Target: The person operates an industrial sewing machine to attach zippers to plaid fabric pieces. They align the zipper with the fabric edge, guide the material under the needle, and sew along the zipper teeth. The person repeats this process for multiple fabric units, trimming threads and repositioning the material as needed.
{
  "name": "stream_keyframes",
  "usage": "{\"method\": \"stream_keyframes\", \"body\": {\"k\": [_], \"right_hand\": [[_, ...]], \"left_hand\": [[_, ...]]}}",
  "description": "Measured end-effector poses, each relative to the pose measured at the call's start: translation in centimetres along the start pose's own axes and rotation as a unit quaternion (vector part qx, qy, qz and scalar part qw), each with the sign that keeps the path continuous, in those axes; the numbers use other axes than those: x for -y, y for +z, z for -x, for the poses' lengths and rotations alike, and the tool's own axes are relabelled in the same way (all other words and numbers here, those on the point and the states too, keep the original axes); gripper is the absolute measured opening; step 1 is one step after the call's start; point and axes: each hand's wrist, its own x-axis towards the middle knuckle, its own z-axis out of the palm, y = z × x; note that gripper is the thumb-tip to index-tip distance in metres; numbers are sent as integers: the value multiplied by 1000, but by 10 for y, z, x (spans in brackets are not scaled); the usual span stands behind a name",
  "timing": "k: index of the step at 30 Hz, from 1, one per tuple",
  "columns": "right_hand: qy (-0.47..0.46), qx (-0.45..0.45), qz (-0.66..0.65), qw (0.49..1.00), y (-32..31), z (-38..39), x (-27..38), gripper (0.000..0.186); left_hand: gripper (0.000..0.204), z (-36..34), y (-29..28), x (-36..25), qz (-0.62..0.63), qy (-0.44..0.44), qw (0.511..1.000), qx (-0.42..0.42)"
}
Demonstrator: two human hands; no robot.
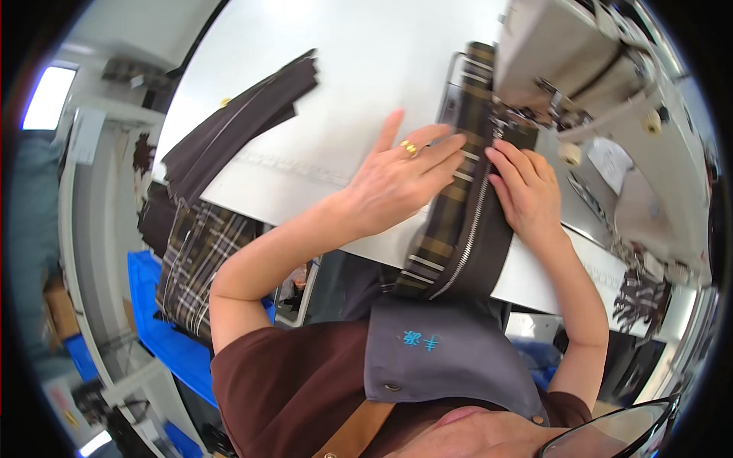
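White table: brown plaid cloth under my spread left hand, silver metal zipper by my bent right hand. Tugging could wrinkle both.

Blue lettering of 2 characters stands on the grey apron, while the faint marks along the white table cannot be read.

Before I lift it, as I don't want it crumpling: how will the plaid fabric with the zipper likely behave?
The plaid fabric would probably flop: it looks like cloth, its near end reaching past the edge of the white table. The silvery zipper may flex too, since it already curves near that end.
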Motion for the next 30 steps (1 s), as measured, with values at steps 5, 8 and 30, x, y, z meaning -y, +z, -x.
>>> {"method": "stream_keyframes", "body": {"k": [5,8,30], "right_hand": [[6,13,7,1000,-2,1,2,36],[-1,11,6,1000,-1,1,1,36],[0,-18,10,1000,5,4,-1,32]], "left_hand": [[24,78,-45,85,-155,-210,965,-15],[23,95,-59,126,-107,-295,948,-60],[65,81,-89,-47,12,-82,943,321]]}}
